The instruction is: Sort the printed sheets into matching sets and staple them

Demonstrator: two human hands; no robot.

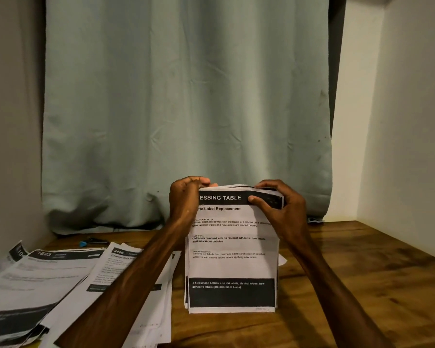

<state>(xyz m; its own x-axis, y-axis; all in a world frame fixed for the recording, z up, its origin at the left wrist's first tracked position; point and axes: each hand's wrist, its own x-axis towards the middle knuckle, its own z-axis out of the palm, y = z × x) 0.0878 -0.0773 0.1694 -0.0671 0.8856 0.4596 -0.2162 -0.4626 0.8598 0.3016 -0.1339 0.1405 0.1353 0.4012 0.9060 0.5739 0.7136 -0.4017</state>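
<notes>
1. Two hands: left hand [186, 199] and right hand [279, 204] both found at the top edge of one stack of printed sheets [232, 259]
2. Stack of printed sheets: stood upright on its bottom edge on the wooden table [349, 272], near the middle, printed face toward the camera; headed "…ESSING TABLE" in white on a black band, with "…tle Label Replacement" beneath; carried a second black band near the foot
3. Left hand: curled over the top left corner of the stack, fingers closed round the paper edge; hid the first letters of the heading
4. Right hand: gripped the top right corner, thumb pressed on the black band at the front, fingers wrapped behind; bent that corner a little
5. Loose sheets [48, 277]: lay flat and overlapping on the left part of the table, partly beneath the left forearm; showed 1623 and 3406 on black headers
6. Small blue-tipped item [84, 244]: lay at the back left of the table, beyond the loose sheets; could not tell what kind
7. Grey-green curtain [186, 96]: hung behind the table, hem down at the tabletop
8. Pale wall [399, 121]: closed off the right side
</notes>
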